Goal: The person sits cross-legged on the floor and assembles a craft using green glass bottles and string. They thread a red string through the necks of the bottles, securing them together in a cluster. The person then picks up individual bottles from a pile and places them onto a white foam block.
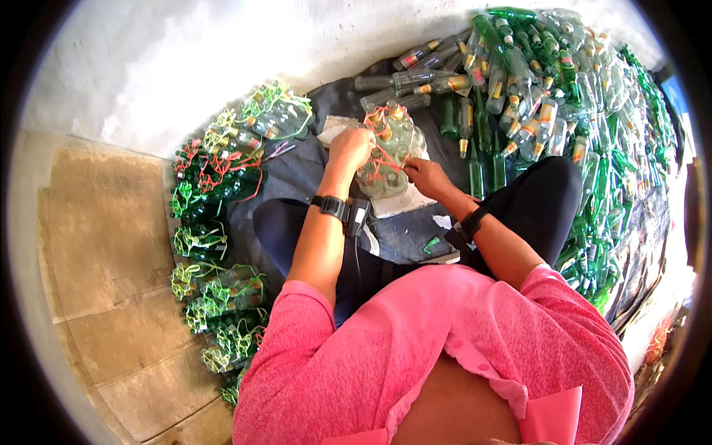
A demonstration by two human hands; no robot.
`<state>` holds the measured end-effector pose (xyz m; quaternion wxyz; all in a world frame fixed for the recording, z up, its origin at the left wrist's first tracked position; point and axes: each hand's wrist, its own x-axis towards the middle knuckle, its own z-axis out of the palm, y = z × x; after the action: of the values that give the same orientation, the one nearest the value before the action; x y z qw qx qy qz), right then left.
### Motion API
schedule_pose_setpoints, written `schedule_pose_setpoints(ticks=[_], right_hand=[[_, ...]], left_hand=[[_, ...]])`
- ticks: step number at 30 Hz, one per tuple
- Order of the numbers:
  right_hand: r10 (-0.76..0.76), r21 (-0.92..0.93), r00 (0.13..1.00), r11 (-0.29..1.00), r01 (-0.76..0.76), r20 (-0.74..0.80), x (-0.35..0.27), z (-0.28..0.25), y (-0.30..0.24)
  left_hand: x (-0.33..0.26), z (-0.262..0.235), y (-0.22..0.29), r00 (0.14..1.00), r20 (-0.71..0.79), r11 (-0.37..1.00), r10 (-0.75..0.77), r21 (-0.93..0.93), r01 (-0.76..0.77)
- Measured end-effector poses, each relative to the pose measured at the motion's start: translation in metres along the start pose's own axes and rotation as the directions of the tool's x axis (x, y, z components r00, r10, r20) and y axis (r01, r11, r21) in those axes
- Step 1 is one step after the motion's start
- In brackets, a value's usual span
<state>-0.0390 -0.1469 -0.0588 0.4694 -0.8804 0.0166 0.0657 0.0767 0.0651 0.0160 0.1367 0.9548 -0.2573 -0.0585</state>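
Observation:
Several clear glass bottles stand upright, packed together in front of me on a white board. Red string runs round and between their necks in loops. At the left side of this bundle my left hand is closed, its fingers on the string and partly hidden by the back of the hand. By the near right corner my right hand pinches the string between thumb and fingers. A red strand shows beside my right wrist.
Tied bundles of bottles line the left side, bound with green, yellow and red string. Loose green and clear bottles are heaped at the right. Dark sheeting covers the floor, with cardboard farther left and a white wall behind.

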Motion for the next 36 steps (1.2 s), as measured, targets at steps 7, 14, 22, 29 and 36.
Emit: schedule_pose_setpoints(ticks=[7, 14, 22, 29, 36], right_hand=[[-0.053, -0.02, 0.998, 0.998, 0.053, -0.025, -0.001, 0.001, -0.001], [0.023, 0.014, 0.999, 1.0, -0.023, 0.026, 0.005, 0.008, 0.006], [-0.012, -0.005, 0.999, 1.0, 0.012, 0.05, 0.007, 0.011, 0.018], [-0.018, 0.034, 0.998, 0.999, 0.016, 0.062, 0.01, 0.011, 0.026], [0.004, 0.033, 0.998, 0.999, -0.007, 0.068, 0.012, 0.012, 0.037]], left_hand=[[0.012, 0.014, -0.001, 0.992, 0.02, 0.986, -0.122, 0.12, 0.119], [0.007, 0.011, 0.006, 0.992, -0.028, 0.98, -0.122, 0.156, 0.125], [0.0, 0.007, 0.015, 0.992, -0.093, 0.982, -0.086, 0.159, 0.1], [-0.004, 0.005, 0.008, 0.982, -0.177, 0.987, -0.071, 0.133, 0.095], [-0.001, 0.029, 0.028, 0.961, -0.275, 0.982, -0.039, 0.168, 0.088]])
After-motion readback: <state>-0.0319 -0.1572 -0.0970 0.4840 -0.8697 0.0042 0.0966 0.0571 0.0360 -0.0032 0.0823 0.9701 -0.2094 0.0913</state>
